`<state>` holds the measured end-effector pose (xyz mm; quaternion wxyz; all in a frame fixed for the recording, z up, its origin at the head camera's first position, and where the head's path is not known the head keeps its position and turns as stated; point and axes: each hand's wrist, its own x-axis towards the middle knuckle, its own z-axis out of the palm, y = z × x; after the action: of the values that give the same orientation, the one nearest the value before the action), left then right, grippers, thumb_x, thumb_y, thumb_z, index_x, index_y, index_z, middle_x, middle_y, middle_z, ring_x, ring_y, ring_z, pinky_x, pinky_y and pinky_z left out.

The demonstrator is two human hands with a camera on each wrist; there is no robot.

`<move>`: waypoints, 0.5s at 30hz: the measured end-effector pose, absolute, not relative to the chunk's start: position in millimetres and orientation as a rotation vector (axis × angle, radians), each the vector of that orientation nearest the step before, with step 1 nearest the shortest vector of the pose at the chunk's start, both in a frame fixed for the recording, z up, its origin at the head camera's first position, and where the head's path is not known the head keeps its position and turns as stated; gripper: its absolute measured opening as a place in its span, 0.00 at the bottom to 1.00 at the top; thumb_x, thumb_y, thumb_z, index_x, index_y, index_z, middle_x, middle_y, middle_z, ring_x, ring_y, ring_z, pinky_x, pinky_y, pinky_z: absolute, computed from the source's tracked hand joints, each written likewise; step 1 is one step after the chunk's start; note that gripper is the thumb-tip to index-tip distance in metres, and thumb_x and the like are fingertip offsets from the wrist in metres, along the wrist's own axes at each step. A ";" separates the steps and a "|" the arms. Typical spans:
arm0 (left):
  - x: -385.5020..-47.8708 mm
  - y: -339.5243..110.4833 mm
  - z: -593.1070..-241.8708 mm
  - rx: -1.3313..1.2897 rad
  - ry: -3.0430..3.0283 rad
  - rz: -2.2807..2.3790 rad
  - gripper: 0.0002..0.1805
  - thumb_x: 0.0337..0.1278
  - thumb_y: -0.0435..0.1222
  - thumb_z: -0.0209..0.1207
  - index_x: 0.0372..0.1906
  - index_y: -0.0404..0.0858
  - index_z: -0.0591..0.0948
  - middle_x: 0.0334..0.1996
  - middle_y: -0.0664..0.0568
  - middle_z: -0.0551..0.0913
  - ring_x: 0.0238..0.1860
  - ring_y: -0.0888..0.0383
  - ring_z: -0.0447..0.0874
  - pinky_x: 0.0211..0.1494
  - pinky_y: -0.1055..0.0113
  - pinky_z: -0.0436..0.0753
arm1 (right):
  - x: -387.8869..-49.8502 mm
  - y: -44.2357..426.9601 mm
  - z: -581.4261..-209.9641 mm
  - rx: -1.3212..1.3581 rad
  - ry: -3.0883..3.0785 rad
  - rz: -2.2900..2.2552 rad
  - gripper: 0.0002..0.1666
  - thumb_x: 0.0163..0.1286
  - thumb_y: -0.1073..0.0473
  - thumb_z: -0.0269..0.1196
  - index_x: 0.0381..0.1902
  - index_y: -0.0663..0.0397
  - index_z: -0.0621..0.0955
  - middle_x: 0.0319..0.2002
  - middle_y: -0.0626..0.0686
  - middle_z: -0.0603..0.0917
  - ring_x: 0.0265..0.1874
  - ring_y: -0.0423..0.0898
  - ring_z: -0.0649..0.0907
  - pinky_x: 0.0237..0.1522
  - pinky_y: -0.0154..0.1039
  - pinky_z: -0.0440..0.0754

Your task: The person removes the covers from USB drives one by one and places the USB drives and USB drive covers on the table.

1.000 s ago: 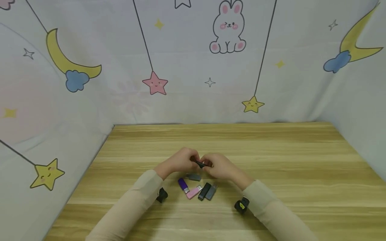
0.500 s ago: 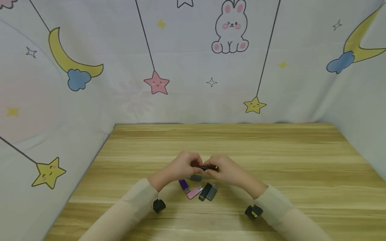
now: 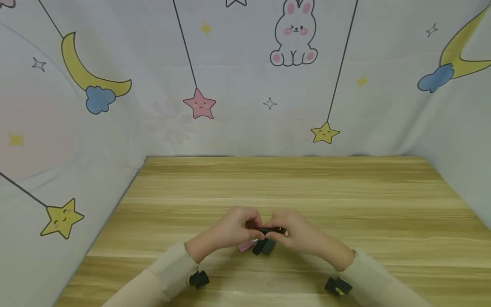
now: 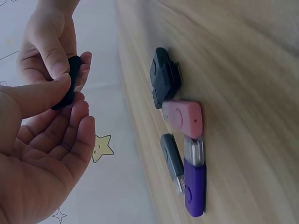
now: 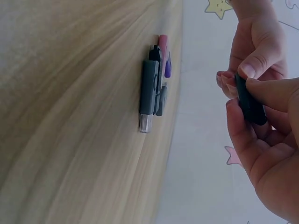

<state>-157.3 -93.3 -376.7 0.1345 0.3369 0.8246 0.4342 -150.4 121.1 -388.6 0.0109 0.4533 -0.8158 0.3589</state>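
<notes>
Left hand point(image 3: 237, 228) and right hand point(image 3: 299, 232) pinch dark stick point(image 5: 251, 105), thumbs on top; stick between hands, above tabletop point(image 3: 307, 183). Best: steady opposing grips, fingertips near ends.

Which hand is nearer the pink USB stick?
Left. In the head view, the left hand hovers just beyond the pink USB stick; the right hand is farther off to the right.

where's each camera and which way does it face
Head: on head, facing forward-down at the wood-grain table; left hand, right hand, cream fabric sleeves show.
Left wrist: worn there, facing a slim black stick; both hands show.
Right wrist: worn there, facing that stick; both hands show.
Both wrist views share stick and table.
</notes>
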 end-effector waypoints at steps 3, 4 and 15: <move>-153.3 -93.4 -376.9 0.972 2.304 1.310 0.04 0.53 0.26 0.65 0.30 0.34 0.80 0.26 0.47 0.85 0.18 0.67 0.74 0.21 0.75 0.76 | -147.3 123.3 -389.6 1.455 -2.500 1.142 0.09 0.62 0.67 0.66 0.42 0.59 0.86 0.29 0.45 0.80 0.27 0.31 0.73 0.28 0.27 0.78; -152.0 -93.5 -377.0 0.972 2.282 1.320 0.04 0.54 0.26 0.65 0.30 0.33 0.80 0.25 0.47 0.85 0.15 0.66 0.72 0.19 0.75 0.74 | -146.6 124.0 -390.1 1.469 -2.484 1.150 0.10 0.62 0.67 0.66 0.42 0.59 0.86 0.29 0.45 0.80 0.27 0.31 0.73 0.28 0.27 0.78; -144.0 -94.0 -382.4 1.082 2.297 1.303 0.05 0.52 0.28 0.67 0.30 0.35 0.80 0.29 0.50 0.86 0.32 0.69 0.81 0.38 0.70 0.82 | -140.2 127.7 -393.7 1.607 -2.365 1.211 0.11 0.64 0.68 0.65 0.44 0.60 0.85 0.28 0.46 0.78 0.27 0.32 0.75 0.29 0.26 0.77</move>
<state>-144.0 -94.0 -382.4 0.1435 0.3751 0.7965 0.4519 -140.2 127.7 -393.7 0.0182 0.5174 -0.7616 0.3899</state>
